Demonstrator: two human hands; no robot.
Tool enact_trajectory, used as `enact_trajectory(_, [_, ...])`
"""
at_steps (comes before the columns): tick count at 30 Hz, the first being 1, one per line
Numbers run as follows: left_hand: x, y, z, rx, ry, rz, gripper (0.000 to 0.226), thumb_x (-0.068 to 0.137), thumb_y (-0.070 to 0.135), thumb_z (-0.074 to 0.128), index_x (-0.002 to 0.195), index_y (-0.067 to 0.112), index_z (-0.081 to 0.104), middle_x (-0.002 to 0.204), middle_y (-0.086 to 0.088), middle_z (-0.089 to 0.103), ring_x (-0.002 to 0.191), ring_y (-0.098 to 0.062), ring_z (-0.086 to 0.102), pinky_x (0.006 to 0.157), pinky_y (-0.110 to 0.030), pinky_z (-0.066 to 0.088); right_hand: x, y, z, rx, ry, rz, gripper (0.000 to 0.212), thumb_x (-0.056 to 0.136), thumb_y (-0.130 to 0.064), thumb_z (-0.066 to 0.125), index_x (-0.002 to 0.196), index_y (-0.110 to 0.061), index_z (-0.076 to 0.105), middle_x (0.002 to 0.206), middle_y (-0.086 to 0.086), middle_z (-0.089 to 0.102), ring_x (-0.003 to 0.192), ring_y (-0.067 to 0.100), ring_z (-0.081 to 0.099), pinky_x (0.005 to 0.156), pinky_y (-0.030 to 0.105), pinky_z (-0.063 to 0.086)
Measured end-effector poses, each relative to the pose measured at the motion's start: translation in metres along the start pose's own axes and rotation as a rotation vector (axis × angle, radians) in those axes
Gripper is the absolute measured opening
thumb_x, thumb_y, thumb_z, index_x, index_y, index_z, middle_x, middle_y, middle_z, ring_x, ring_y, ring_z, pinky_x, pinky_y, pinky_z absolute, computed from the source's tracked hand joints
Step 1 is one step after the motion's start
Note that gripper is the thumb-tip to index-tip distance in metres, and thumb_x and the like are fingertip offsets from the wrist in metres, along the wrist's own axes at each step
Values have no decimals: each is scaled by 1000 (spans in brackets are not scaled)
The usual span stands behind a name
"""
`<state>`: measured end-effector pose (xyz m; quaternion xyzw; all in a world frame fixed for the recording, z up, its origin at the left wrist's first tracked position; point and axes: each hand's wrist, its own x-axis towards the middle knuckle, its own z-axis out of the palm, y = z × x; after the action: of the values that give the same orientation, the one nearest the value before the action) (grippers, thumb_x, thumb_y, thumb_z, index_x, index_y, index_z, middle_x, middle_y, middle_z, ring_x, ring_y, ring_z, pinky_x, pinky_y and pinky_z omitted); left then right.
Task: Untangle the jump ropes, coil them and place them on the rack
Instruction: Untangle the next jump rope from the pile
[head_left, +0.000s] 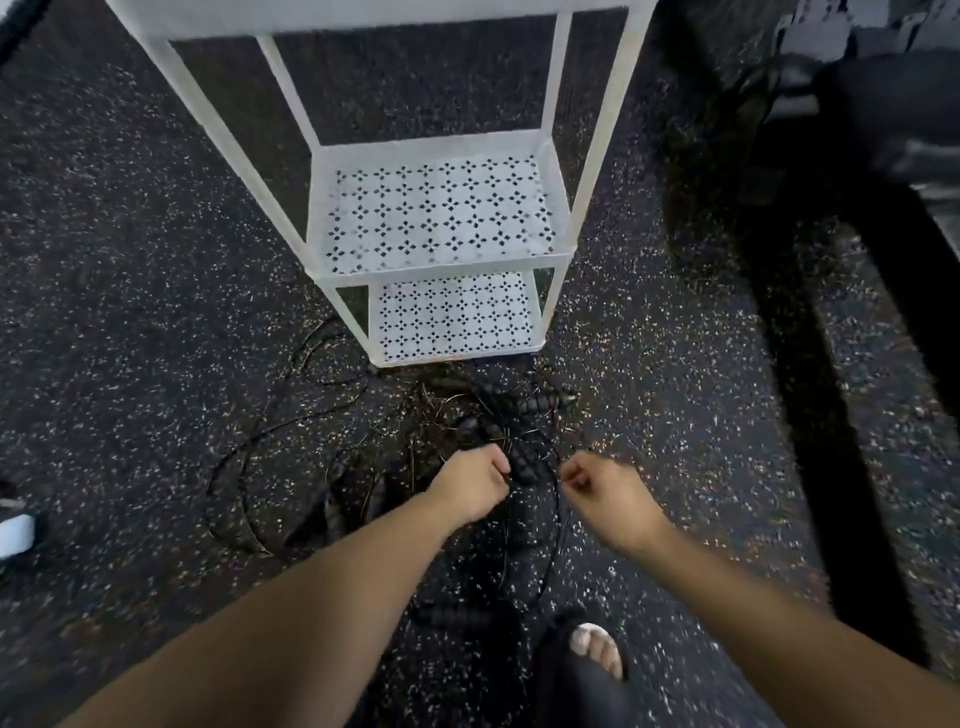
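Underfoot, the dark speckled floor fills most of the view, and the white rack stands on it ahead of us, its shelves perforated. The jump ropes lie in a black snarl on the floor just in front of the rack's base, between it and our hands, with loose loops spilling out to our left.

Our left grip is curled tight on the bundle at a ribbed handle. Our right grip is closed in a pinch, seemingly on a thin cord that hangs down from it.

We judge the untangling barely begun. To do it well, we should hold that handle steady as an anchor and feed one cord out through the knot, following it loop by loop. A hard tug would likely cinch the snarl.

The mass has no single long axis. The ribbed handle runs diagonally, upper left to lower right in view, and a second handle nearer the rack lies roughly crosswise to us.
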<state>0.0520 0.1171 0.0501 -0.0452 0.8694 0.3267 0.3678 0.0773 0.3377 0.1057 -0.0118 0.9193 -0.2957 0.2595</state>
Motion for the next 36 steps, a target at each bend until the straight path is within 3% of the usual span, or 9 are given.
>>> enact_trajectory(3, [25,-14,31,101,29,43,36,95,20,73,129,28,63,118,9,67,105,-13,67,93,-30,56,19,16,33,-40,-33,49,11,105,-29,66,112,-23,72,101,-6,77,89,12,73,83,30,62])
enact_trajectory(6, [45,-24,48,201,91,123,43,93,22,75,132,31,60,126,7,64,117,-15,63,102,-35,54,41,30,60,-65,-60,91,13,104,-26,65,114,-19,71,103,1,78,90,20,74,84,38,64])
enact_trajectory(10, [61,-32,63,359,87,227,44,91,19,74,129,31,56,124,7,58,116,-18,59,99,-42,55,66,45,85,-99,-91,154,10,103,-20,61,107,-16,68,96,5,74,82,24,69,74,35,59])
enact_trajectory(13, [67,-39,76,363,36,240,34,90,19,70,117,28,53,111,6,60,102,-23,65,89,-44,57,72,50,102,-110,-192,165,12,99,-23,59,101,-14,67,96,11,73,85,30,67,72,34,53])
enact_trajectory(19, [55,-67,75,364,-16,286,17,92,15,63,100,28,56,90,11,59,85,-17,61,84,-42,56,18,41,157,-83,-400,-43,24,90,-46,69,92,-23,65,90,-3,73,87,22,69,79,39,58])
enact_trajectory(23, [43,-85,70,422,-71,320,12,92,24,65,100,30,57,75,18,56,77,-14,61,78,-39,58,-17,39,191,-249,-423,-223,46,91,-60,67,120,-25,62,118,-1,64,109,23,62,88,41,55])
enact_trajectory(29, [29,-103,63,522,-174,356,10,94,24,62,102,28,57,64,15,56,70,-12,56,74,-37,55,-22,41,209,-477,-404,-321,64,94,-38,73,148,-15,50,143,12,56,131,34,54,108,46,47])
enact_trajectory(33, [25,-97,51,463,-282,263,13,96,24,62,108,27,64,84,12,72,80,-11,65,80,-34,55,-19,40,203,-344,-396,-269,43,101,-33,64,139,-13,56,131,8,58,122,32,61,98,44,53])
enact_trajectory(36, [20,-90,40,406,-362,211,16,102,41,58,110,32,68,99,15,74,92,-12,70,87,-35,57,-12,40,184,-157,-374,-212,41,106,-33,62,143,-18,56,136,5,64,121,29,65,102,42,53])
